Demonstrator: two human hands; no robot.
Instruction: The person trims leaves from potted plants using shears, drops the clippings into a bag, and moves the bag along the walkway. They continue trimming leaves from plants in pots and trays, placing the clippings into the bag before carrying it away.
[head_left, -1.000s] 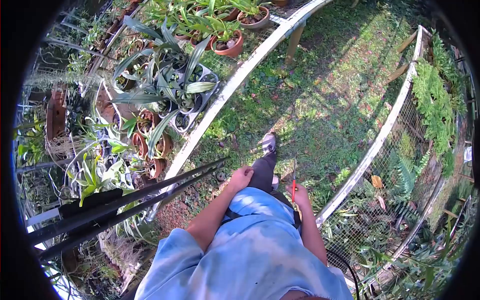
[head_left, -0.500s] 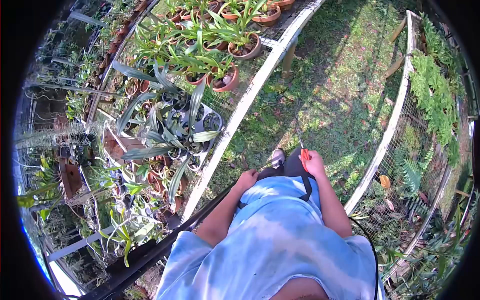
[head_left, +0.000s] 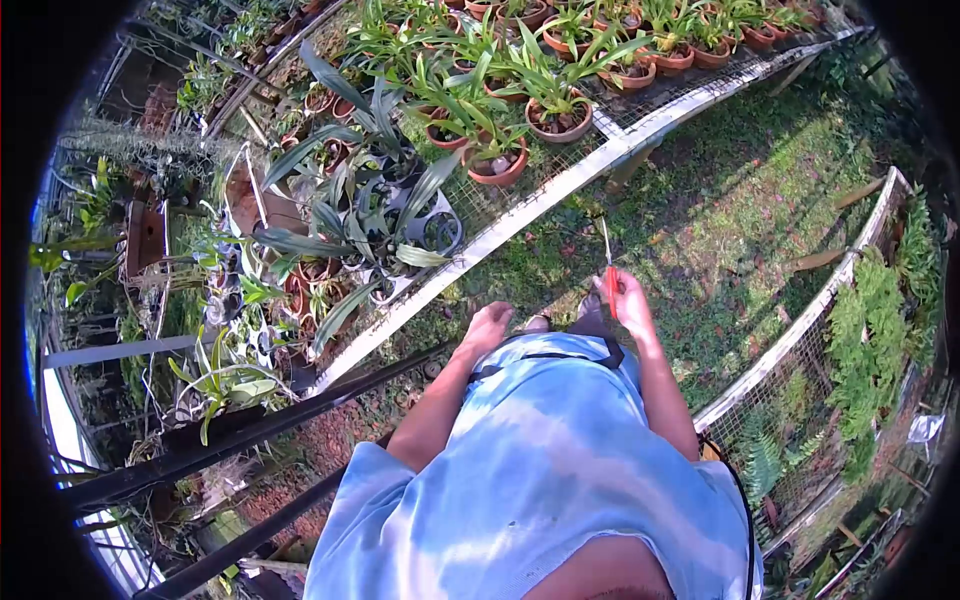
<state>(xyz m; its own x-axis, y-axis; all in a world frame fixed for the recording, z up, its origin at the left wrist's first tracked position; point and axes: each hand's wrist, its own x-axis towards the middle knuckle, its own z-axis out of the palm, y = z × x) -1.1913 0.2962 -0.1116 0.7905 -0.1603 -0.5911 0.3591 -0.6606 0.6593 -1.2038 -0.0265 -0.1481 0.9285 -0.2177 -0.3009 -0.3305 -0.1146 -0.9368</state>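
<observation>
My right hand (head_left: 628,300) is closed around the red handles of a cutting tool (head_left: 611,285), whose thin metal part points away from me over the grass. My left hand (head_left: 491,323) hangs near my waist beside the white-edged bench; its fingers look loosely bent, and whether they hold anything is not visible. The nearest plants to it are long grey-green leaves (head_left: 345,240) in a plastic tray (head_left: 438,228) on the bench. Beyond them stand clay pots (head_left: 498,168) with green plants.
A mesh bench with a pale wooden edge (head_left: 545,197) runs diagonally on the left. Another mesh bench (head_left: 800,325) with ferns (head_left: 868,340) curves along the right. Dark rails (head_left: 250,425) cross the lower left. Grass (head_left: 700,240) lies between the benches.
The view has turned, so the benches and pots appear shifted right. My left hand is a little farther forward, and the tool in my right hand now points more upright in view.
</observation>
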